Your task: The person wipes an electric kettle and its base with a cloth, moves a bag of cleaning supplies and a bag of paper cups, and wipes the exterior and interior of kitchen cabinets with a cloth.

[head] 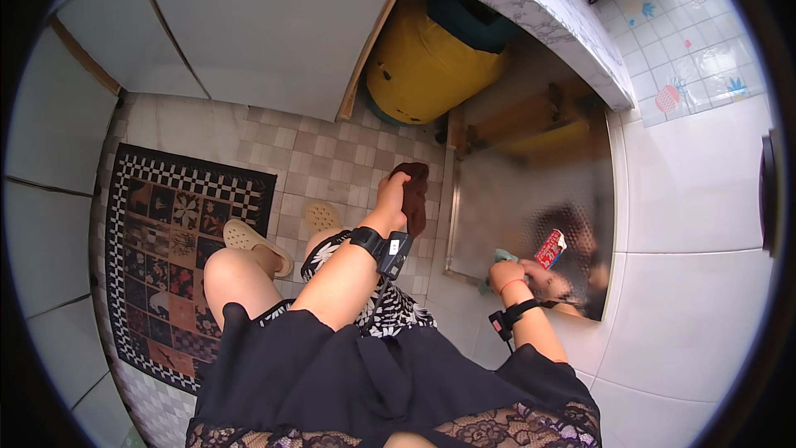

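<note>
My left hand (392, 196) grips a dark brown cloth (415, 199) that hangs over the tiled floor. On the right, my right hand (507, 275) has a pale green cloth (505, 255) bunched under its fingers, against the lower edge of an open cabinet door (497, 205) with a shiny, textured surface. The door reflects my hand and arm. A red label (550, 249) bearing writing, with a torn white corner, is on the door's surface.
A yellow gas cylinder (429, 68) with a teal top stands inside the open cabinet under a marble-patterned counter (528, 0). White cabinet doors (267, 25) line the far side. A patterned mat (168, 255) lies at the left. White wall tiles (678, 311) are at the right.
</note>
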Motion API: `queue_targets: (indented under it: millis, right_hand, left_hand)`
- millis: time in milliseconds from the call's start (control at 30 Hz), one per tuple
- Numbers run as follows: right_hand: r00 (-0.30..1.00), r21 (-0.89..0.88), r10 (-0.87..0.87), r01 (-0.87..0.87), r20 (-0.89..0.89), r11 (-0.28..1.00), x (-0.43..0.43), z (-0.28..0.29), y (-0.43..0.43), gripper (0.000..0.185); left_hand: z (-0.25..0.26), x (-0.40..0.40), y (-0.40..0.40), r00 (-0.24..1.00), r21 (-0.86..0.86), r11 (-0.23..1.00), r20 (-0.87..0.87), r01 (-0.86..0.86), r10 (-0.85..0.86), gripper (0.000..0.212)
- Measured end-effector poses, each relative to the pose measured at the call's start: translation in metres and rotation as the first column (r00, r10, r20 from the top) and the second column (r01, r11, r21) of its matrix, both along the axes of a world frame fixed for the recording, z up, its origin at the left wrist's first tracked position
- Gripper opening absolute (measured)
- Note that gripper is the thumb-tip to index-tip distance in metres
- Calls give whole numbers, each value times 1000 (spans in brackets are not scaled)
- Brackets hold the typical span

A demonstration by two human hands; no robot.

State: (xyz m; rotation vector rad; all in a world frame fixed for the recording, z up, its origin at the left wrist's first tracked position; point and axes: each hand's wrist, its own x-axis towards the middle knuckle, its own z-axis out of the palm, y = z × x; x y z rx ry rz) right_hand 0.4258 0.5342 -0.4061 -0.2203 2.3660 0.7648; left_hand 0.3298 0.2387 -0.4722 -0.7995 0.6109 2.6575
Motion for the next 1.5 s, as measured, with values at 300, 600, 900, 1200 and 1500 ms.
queue_targets:
  millis: [300, 600, 900, 1200, 1500]
  right_hand:
    - [951, -993, -304, 82, 52, 86, -174, -14, -146, 26]
    - [690, -751, -626, -615, -363, -241, -265, 50, -365, 40]
    - [781, -961, -581, 84, 228, -264, -282, -93, -351, 34]
    - [885, -973, -456, -181, -98, -142, -272, -51, -268, 42]
    - [416, -434, -125, -849, -901, 300, -323, 69, -197, 42]
  left_hand:
    - [-19, 15, -72, 987, -37, 986, 7, -163, 163, 42]
    - [-28, 28, -132, 968, -116, 969, 100, -216, 228, 36]
    - [-21, 3, -118, 959, -13, 959, 36, -281, 282, 36]
    - [-13, -11, -103, 962, 28, 962, 8, -272, 272, 36]
    - [-1, -13, -68, 980, -44, 981, 41, -191, 193, 35]
